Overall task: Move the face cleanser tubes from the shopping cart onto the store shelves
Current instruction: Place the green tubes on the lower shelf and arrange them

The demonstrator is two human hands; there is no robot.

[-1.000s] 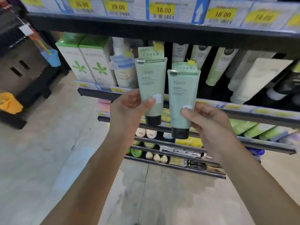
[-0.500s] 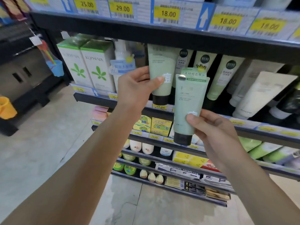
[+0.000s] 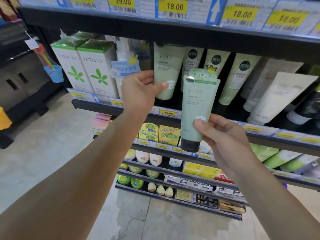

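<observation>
Here, left fingers (image 3: 162, 86) pinch the rear tube (image 3: 166, 66) at the shelf (image 3: 83, 104); right fingers (image 3: 200, 123) grip the front tube (image 3: 197, 103).

Just one cam here, a wide-angle worn on the head. It faces forward and slightly down, right up close to the store shelves (image 3: 173, 34). The left hand (image 3: 138, 90) and right hand (image 3: 225, 134) sit mid-frame, and the floor (image 3: 43, 153) fills the lower left.

Hands (image 3: 138, 89) (image 3: 223, 134): I count two.
Sage-green cleanser tubes (image 3: 166, 71) (image 3: 197, 108): I count two.
Kophenix boxes (image 3: 69, 66) (image 3: 97, 66): two.
Pale tubes with dark round badges (image 3: 191, 66) (image 3: 215, 64) (image 3: 239, 78): three.
Frog cartons (image 3: 149, 130) (image 3: 168, 134): two.
</observation>
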